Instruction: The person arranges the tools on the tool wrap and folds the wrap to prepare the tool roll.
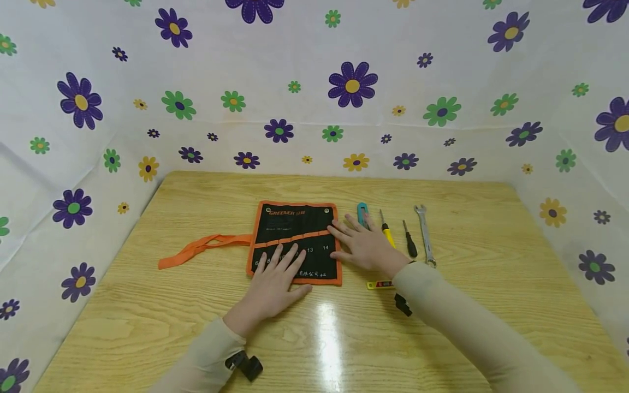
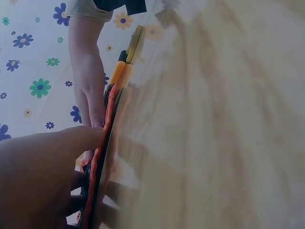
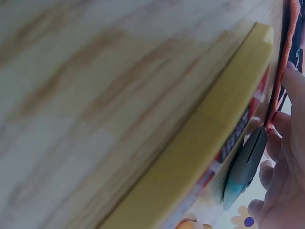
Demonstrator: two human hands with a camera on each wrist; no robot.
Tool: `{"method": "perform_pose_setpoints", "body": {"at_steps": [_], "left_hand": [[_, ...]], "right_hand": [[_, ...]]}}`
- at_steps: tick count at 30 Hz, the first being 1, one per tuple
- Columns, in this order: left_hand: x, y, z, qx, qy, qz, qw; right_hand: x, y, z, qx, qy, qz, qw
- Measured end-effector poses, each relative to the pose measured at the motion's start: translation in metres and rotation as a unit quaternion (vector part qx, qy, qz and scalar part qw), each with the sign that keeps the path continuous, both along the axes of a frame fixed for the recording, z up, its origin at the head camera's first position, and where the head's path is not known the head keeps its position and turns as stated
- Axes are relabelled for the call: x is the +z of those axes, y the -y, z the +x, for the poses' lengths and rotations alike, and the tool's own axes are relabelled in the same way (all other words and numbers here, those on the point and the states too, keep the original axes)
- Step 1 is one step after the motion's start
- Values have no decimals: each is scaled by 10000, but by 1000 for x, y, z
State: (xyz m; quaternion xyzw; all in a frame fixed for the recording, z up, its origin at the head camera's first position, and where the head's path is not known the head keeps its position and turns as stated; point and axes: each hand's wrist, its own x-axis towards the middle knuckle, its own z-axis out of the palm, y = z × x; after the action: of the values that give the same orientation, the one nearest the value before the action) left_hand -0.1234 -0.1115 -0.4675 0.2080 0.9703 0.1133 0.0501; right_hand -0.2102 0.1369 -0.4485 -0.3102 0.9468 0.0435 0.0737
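A black tool pouch with orange trim (image 1: 297, 218) lies flat on the table, numbered pockets facing up and its orange strap (image 1: 196, 251) trailing left. My left hand (image 1: 275, 286) rests on the pouch's lower left part, fingers straight and spread, thumb at the bottom edge. With fingers extended, my right hand (image 1: 366, 245) touches the right edge of the pouch. Just beyond that hand is a teal utility knife (image 1: 362, 208), partly covered by the fingers. A yellow bar with a red and black label (image 3: 205, 129) lies below the right palm, partly hidden by the wrist in the head view.
Right of the right hand lie a yellow-handled screwdriver (image 1: 387, 234), a black-handled screwdriver (image 1: 410, 246) and a combination wrench (image 1: 425, 234). A flower-patterned white cloth (image 1: 304, 109) stands around the back and sides of the wooden table (image 1: 147, 305).
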Motion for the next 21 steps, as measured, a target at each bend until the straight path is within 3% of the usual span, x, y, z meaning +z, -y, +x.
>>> {"method": "perform_pose_setpoints", "body": {"at_steps": [10,21], "left_hand": [[-1,4,-6,244,155,37,9996],[-2,13,-16,450,245,-139,9986]], "right_hand": [[0,-1,7,90,-59,8,9999],[4,-2,20,371,327,-114,9987]]}}
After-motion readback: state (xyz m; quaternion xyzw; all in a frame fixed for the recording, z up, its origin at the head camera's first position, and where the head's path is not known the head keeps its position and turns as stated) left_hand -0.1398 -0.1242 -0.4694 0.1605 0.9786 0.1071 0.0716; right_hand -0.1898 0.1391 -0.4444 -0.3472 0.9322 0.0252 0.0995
